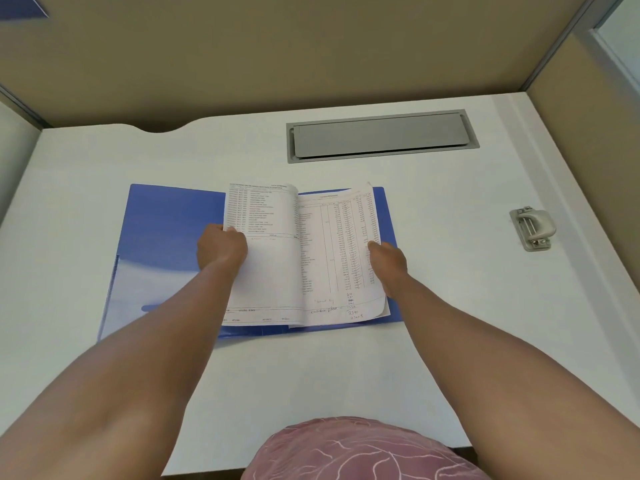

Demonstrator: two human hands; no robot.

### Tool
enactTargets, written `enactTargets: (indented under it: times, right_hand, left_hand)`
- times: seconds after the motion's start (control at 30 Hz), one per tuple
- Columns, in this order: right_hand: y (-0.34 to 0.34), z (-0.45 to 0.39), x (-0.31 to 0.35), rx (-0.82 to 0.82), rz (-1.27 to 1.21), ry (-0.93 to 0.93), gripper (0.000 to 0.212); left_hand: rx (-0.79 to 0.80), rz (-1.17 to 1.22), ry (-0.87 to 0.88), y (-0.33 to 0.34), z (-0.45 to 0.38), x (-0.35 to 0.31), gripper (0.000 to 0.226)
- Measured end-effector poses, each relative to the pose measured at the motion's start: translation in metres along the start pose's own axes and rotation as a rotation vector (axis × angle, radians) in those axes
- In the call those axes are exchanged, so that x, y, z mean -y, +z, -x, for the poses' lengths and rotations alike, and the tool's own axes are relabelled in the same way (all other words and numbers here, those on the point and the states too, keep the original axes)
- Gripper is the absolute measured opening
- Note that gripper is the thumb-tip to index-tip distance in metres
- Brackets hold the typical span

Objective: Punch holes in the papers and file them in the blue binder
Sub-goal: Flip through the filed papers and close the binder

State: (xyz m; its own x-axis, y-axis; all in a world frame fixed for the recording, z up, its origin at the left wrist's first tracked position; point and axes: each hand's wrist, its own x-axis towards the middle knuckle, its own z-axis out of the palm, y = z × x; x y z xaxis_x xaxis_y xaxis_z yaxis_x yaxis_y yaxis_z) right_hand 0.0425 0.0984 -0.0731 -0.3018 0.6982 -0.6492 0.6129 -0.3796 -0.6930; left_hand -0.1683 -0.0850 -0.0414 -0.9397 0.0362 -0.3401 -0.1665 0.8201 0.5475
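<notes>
the blue binder [173,230] lies open and flat in the middle of the white desk [450,271], and everything else is placed from it. on the binder's right half sit the papers [332,251] — printed sheets with columns of figures and some handwriting near the bottom edge. the top sheets are lifted and bowed, with a fold or ridge running up the middle of the stack.

the left hand [221,249] is over the binder's centre, fingers curled round the left edge of the raised sheet and gripping it. the right hand [388,259] is at the binder's right edge, fingers curled onto the right margin of the papers and holding them; whether the thumb is under the sheets cannot be told.

the hole punch [531,228] — grey metal — stands well to the right of the binder, near the desk's right edge, apart from both hands. behind the binder, toward the partition wall, a grey cable hatch [381,136] is set flush into the desk. in front of the binder, at the near edge of the desk, a pink patterned garment [363,452] shows.
</notes>
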Motion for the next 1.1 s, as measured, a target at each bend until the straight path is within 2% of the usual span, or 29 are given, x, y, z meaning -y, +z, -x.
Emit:
enactTargets:
  times: [0.27,0.4,0.47,0.57,0.63,0.8,0.9,1.1]
  right_hand:
    - [-0.003,-0.002,0.002,-0.008,0.013,0.029,0.028]
    - [-0.002,0.001,0.005,0.037,-0.074,0.027,0.033]
    - [-0.002,0.002,0.007,0.075,-0.111,0.028,0.035]
    - [-0.004,0.001,0.010,0.131,-0.134,0.034,0.049]
    - [-0.006,0.003,0.013,0.187,-0.154,0.026,0.053]
    - [-0.005,0.009,0.020,0.274,-0.126,0.009,0.056]
    - [-0.004,0.010,0.022,0.336,-0.142,0.004,0.057]
    - [0.000,0.016,0.027,0.406,-0.123,-0.063,0.042]
  left_hand:
    - [-0.022,0.061,-0.023,0.001,0.004,0.000,0.025]
    - [0.011,0.176,0.042,0.007,0.016,-0.009,0.028]
    - [0.059,0.211,0.132,0.013,0.021,-0.014,0.026]
    - [0.162,0.239,0.251,0.022,0.025,-0.022,0.018]
    - [0.247,0.236,0.303,0.029,0.026,-0.026,0.021]
    - [0.418,0.240,0.351,0.042,0.038,-0.033,0.031]
    - [0.483,0.241,0.356,0.048,0.045,-0.037,0.027]
    - [0.523,0.267,0.342,0.053,0.057,-0.047,0.061]
